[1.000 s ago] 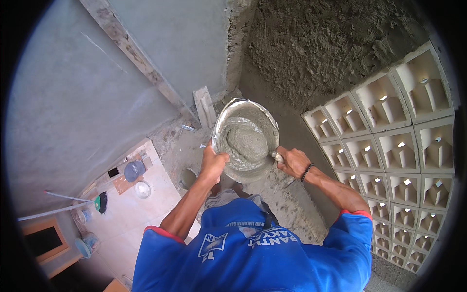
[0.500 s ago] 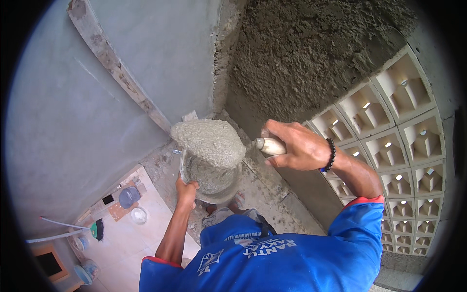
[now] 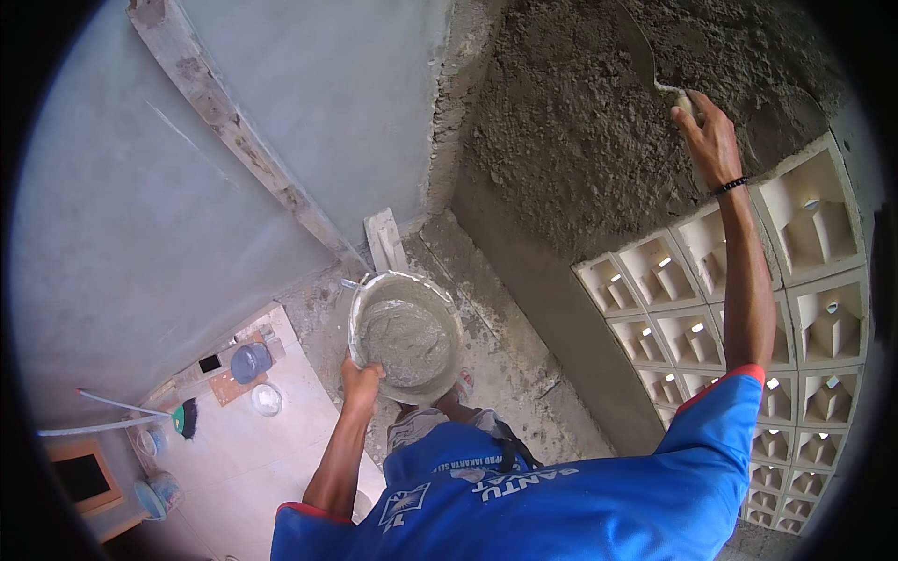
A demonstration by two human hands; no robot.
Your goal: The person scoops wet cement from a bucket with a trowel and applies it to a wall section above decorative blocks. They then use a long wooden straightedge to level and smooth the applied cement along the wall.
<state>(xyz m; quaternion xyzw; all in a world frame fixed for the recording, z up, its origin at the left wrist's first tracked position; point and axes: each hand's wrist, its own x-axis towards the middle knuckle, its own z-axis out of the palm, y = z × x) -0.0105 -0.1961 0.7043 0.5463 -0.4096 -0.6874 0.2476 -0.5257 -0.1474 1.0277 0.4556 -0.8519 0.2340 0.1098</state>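
Note:
My left hand grips the near-left rim of a bucket, its thumb over the edge. Grey wet mortar lies inside the bucket. Up at the far right, my right hand is closed round the wooden handle of a trowel. The trowel's blade is at the wall, against a rough coat of fresh mortar; most of the blade is hard to make out against the grey.
Pale ventilation blocks fill the wall under my right forearm. A long wooden batten leans on the smooth grey wall at left. Beyond the bucket stands a short board. A broom and small containers are at lower left.
My right hand has swung up and away from over the bucket to the wall. The mortar heaped on the trowel has left it. My left hand still holds the bucket.

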